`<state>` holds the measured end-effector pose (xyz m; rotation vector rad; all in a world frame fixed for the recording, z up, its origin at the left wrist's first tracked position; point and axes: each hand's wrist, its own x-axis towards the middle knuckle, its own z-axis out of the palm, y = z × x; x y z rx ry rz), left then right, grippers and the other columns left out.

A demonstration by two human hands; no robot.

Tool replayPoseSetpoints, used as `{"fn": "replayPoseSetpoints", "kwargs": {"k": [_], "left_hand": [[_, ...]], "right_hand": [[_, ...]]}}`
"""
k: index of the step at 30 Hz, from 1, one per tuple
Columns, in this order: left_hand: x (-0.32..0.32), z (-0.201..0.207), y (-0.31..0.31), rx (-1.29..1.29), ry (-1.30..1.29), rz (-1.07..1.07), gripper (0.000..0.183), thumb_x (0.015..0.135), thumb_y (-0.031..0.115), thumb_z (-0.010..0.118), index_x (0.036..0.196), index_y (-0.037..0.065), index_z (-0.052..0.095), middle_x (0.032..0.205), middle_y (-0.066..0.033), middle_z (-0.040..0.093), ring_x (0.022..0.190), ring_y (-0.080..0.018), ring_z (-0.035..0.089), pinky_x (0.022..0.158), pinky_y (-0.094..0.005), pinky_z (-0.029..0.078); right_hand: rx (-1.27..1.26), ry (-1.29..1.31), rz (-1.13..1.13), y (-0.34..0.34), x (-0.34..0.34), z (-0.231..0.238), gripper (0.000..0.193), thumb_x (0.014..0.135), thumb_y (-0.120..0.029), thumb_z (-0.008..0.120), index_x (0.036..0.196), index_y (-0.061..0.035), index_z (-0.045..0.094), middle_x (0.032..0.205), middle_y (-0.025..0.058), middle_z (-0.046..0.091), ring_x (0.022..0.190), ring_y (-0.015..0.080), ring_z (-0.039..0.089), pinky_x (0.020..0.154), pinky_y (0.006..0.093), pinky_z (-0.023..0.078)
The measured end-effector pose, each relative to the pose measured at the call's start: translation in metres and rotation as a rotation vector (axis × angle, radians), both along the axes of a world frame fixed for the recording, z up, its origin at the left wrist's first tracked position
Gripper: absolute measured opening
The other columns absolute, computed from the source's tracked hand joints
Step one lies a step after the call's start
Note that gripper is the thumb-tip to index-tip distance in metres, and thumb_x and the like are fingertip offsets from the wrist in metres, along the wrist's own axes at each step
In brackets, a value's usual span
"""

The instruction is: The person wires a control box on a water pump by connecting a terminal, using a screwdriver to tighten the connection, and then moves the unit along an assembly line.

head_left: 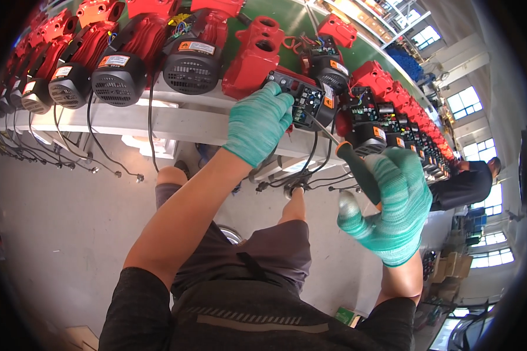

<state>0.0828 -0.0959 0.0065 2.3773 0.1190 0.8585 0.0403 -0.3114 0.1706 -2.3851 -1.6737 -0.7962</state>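
My left hand (257,126), in a green knit glove, has its fingers closed on the near edge of a black terminal box (306,104) with a circuit board inside. The box sits against a red pump (253,55) at the front of the bench. My right hand (395,202), gloved alike, holds a screwdriver (357,169) with a dark green and orange handle, its thumb standing apart from the handle. The screwdriver's thin shaft slants up-left to the box's lower right corner. Whether the tip sits in a screw is too small to tell.
Red pumps with black motor covers (120,82) line the bench to the left, their power cords (91,128) hanging off its edge. More pumps (372,111) with exposed wiring run away to the right. A person in dark clothes (465,184) stands farther along. Cardboard boxes (451,266) stand at right.
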Motion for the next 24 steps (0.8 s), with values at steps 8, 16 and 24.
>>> {"fn": "replayPoseSetpoints", "kwargs": {"k": [8, 16, 24], "left_hand": [[0.003, -0.006, -0.007, -0.045, -0.097, 0.050, 0.018, 0.087, 0.016, 0.070, 0.103, 0.010, 0.075, 0.105, -0.0058, 0.066, 0.088, -0.0283, 0.067, 0.077, -0.0406, 0.055], [0.005, -0.010, -0.012, 0.014, -0.095, 0.087, 0.018, 0.086, 0.016, 0.071, 0.103, 0.011, 0.075, 0.104, -0.0068, 0.065, 0.089, -0.0288, 0.067, 0.076, -0.0416, 0.054], [0.003, -0.007, -0.012, 0.078, -0.088, 0.099, 0.016, 0.085, 0.016, 0.069, 0.100, 0.010, 0.073, 0.103, -0.0075, 0.064, 0.089, -0.0306, 0.066, 0.077, -0.0431, 0.054]], "right_hand": [[-0.030, -0.053, -0.042, -0.010, 0.007, 0.009, 0.049, 0.083, -0.038, 0.082, 0.111, -0.0011, 0.065, 0.093, 0.0166, 0.068, 0.072, 0.0332, 0.067, 0.071, 0.0375, 0.056], [0.047, -0.013, -0.085, -0.021, 0.014, -0.006, 0.038, 0.088, -0.035, 0.078, 0.110, -0.0052, 0.069, 0.090, 0.0110, 0.070, 0.073, 0.0311, 0.067, 0.064, 0.0416, 0.054], [0.075, -0.020, -0.081, -0.023, 0.015, -0.007, 0.035, 0.089, -0.033, 0.078, 0.108, -0.0044, 0.069, 0.084, 0.0095, 0.068, 0.071, 0.0307, 0.066, 0.062, 0.0407, 0.053]]}}
